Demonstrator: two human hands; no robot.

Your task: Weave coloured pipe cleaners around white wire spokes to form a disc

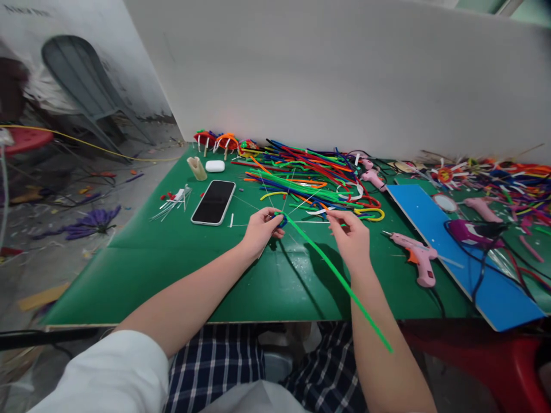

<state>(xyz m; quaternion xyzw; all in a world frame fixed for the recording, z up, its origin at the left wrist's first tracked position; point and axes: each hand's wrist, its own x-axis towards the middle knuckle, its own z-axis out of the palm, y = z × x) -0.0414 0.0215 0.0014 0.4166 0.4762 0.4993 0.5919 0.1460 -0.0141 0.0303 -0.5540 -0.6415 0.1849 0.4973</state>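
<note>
My left hand (263, 230) pinches a small dark-blue wound hub (281, 219), from which several thin pale sticks fan out. A bright green pipe cleaner (340, 277) runs from that hub down to the right, its far end hanging over my right forearm. To the right of the hub, my right hand (350, 234) is closed in a pinch near the tips of the sticks. What sits between its fingertips is too small to make out. Behind both hands lies a pile of coloured pipe cleaners (297, 186).
On the green table (155, 281), a phone (214, 202), a white case (215, 166) and a beige holder (197, 168) are at left. A pink glue gun (415, 256) lies at right beside a blue board (447, 252), with cords and more glue guns beyond. A pale panel (336, 74) stands behind.
</note>
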